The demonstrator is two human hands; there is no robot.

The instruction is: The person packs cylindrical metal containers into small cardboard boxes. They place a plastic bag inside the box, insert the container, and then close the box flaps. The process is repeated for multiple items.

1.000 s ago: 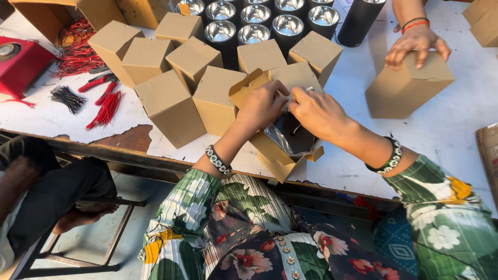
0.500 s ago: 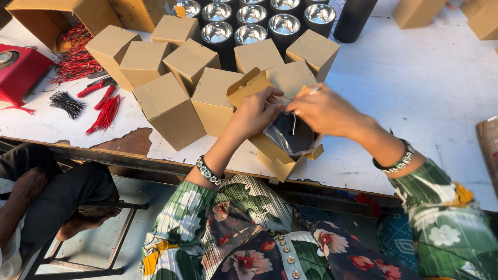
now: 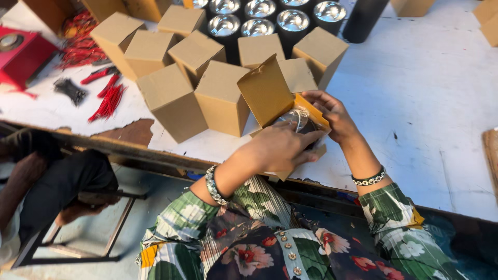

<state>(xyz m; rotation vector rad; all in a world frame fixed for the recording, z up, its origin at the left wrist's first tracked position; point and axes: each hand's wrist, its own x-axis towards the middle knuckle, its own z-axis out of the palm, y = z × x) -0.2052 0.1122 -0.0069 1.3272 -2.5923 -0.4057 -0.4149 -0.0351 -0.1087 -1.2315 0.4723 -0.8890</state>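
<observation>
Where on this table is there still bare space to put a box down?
The white table is bare right of the hands, between the open box and the far-right boxes. It is crowded upper left: closed boxes, black cans, red wires.

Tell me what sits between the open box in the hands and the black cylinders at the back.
In the head view, closed cardboard boxes stand between the open box and the black cylinders.

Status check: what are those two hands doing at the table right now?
Left hand pressing a dark, shiny item into the open cardboard box. Right hand steadying the box's far side. Closed boxes crowd close behind; nothing blocking.
</observation>
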